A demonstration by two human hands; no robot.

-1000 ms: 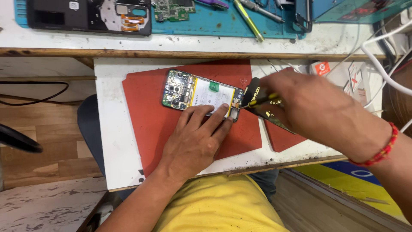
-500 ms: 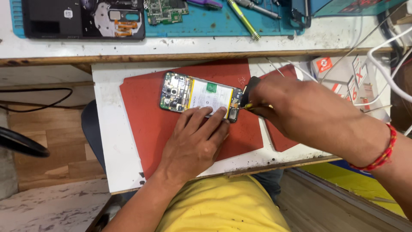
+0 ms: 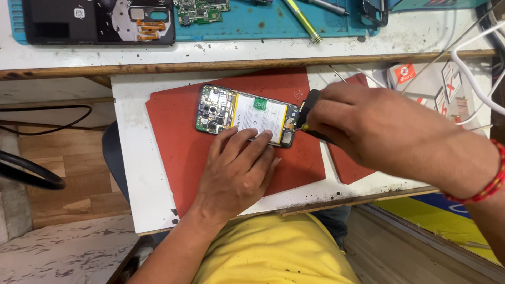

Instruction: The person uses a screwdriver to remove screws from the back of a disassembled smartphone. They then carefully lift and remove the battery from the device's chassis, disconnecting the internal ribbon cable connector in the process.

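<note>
The opened phone (image 3: 247, 114) is lying back-off on the red mat (image 3: 173, 142), circuit board and white battery showing, its long axis running left-right and tilting down a little toward the right. The left hand (image 3: 236, 171) is sitting just below the phone, grip released, fingers flat and pressing on the phone's lower edge to pin it. The right hand (image 3: 368, 126) is coming in from the right of the phone, clenched around a black-handled screwdriver (image 3: 307, 108), with the tip sitting at the phone's right end, by the small bottom board. So the work spot is right at the tool tip, and the right hand is the nearer one to it.

The mat is lying on a white, scuffed desk (image 3: 131, 158). Above the phone, on a blue mat (image 3: 252, 23), there's a phone back shell (image 3: 100, 21), a loose green board (image 3: 202, 9) and a yellow-green tool (image 3: 302, 21). Right of the phone, small cardboard boxes (image 3: 436, 84) and white cables (image 3: 473, 79). Wooden floor (image 3: 68, 168) is showing left of the desk.
</note>
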